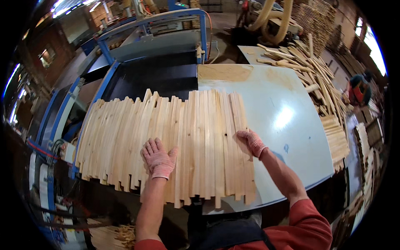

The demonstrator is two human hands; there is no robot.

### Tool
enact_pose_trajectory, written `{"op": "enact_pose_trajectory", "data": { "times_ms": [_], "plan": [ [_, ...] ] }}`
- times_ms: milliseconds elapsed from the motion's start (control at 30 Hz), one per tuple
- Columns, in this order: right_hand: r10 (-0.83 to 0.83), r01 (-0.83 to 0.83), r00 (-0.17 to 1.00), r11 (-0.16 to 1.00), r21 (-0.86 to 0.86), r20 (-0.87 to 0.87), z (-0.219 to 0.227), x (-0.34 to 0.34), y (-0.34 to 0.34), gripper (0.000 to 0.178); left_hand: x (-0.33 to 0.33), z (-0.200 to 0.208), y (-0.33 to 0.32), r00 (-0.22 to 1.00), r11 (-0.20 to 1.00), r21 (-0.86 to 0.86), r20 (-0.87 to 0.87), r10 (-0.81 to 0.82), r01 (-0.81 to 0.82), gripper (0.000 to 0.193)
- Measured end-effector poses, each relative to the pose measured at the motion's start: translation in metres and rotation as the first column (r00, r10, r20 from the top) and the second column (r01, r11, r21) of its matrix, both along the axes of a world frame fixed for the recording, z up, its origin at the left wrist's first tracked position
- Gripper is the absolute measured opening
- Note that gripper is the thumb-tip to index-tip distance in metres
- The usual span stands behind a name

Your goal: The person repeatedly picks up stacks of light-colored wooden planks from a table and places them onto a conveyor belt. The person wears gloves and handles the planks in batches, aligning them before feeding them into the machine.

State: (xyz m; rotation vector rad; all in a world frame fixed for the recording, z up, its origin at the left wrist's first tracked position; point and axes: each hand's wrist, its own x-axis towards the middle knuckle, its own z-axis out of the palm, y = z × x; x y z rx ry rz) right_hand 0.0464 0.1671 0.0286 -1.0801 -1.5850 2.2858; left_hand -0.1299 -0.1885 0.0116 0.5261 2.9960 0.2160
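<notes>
A wide row of pale wooden strips (183,137) lies side by side, their ends uneven, across a dark belt (150,77) and a light grey tabletop (291,146). My left hand (158,160), in a pinkish work glove, rests flat on the middle of the row with its fingers apart. At the right edge of the row, my right hand (251,143), gloved alike, has its fingers bent together over the outermost wooden strip (241,146). Its fingertips and thumb are partly hidden.
A blue machine frame (154,23) arches over the belt's far end. Loose wood pieces (310,71) lie piled beyond the table on the right, near a beige hose (287,21). Another person (359,89) is at the far right. Sawdust (225,73) covers the table's far edge.
</notes>
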Motion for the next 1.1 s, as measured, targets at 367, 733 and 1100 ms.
{"op": "enact_pose_trajectory", "data": {
  "times_ms": [367,733,1100],
  "plan": [
    [-0.3,-0.5,0.809,0.098,0.86,0.505,0.035,-0.019,-0.041,0.087,0.021,0.018,0.038,0.806,0.806,0.086,0.046,-0.591,0.586,0.082],
    [-0.08,-0.336,0.942,-0.154,0.929,0.327,-0.002,-0.118,-0.145,0.06,0.018,0.019,0.025,0.855,0.855,-0.015,-0.021,-0.519,0.519,0.086],
    [-0.132,-0.374,0.924,-0.115,0.92,0.359,0.021,-0.103,-0.103,0.067,0.006,0.027,0.007,0.867,0.868,-0.047,-0.046,-0.496,0.495,0.086]
  ]
}}
